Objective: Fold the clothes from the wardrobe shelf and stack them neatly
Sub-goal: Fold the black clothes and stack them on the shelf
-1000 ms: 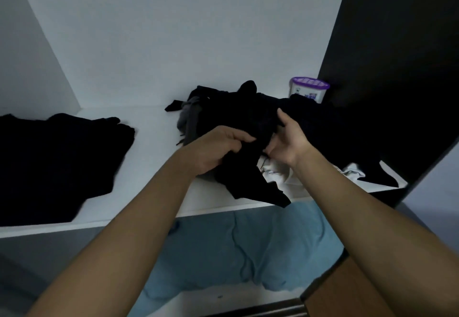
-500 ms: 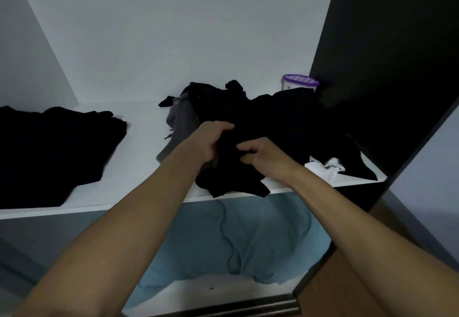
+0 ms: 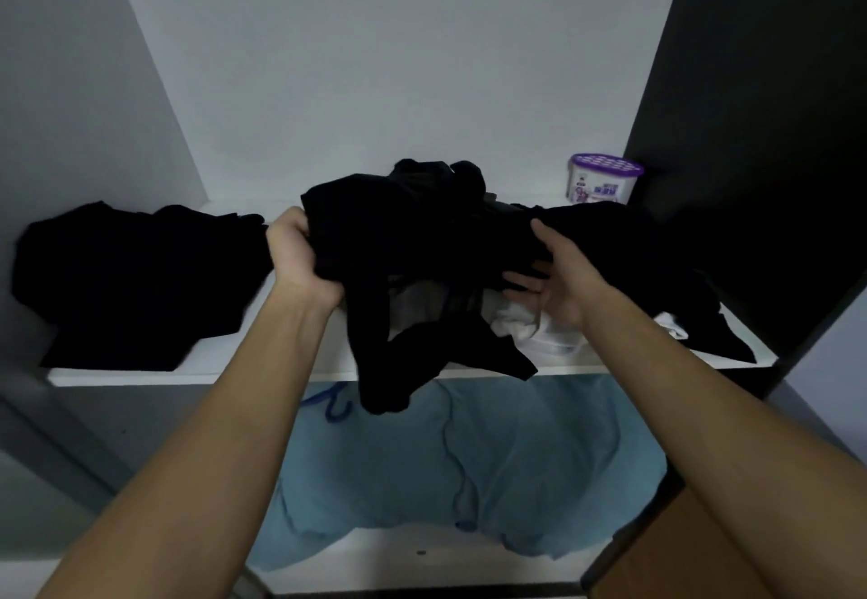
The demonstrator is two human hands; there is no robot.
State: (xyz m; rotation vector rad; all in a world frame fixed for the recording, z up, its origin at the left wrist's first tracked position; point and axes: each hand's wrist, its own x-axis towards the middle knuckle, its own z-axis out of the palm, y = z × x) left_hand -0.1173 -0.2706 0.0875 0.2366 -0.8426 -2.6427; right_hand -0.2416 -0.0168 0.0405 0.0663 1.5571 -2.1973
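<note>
A crumpled black garment is lifted above the white wardrobe shelf, its loose end hanging past the shelf's front edge. My left hand grips its left side with curled fingers. My right hand holds its right side, thumb on top and fingers underneath. Behind and to the right lies a pile of dark clothes with a white garment under it. A flat black stack rests on the shelf's left end.
A white tub with a purple lid stands at the back right of the shelf. The dark wardrobe side panel closes the right. Blue fabric lies on the lower shelf below.
Both hands have raised the black garment off the pile and spread apart. The left hand moved left, the right hand turned palm-up under the cloth.
</note>
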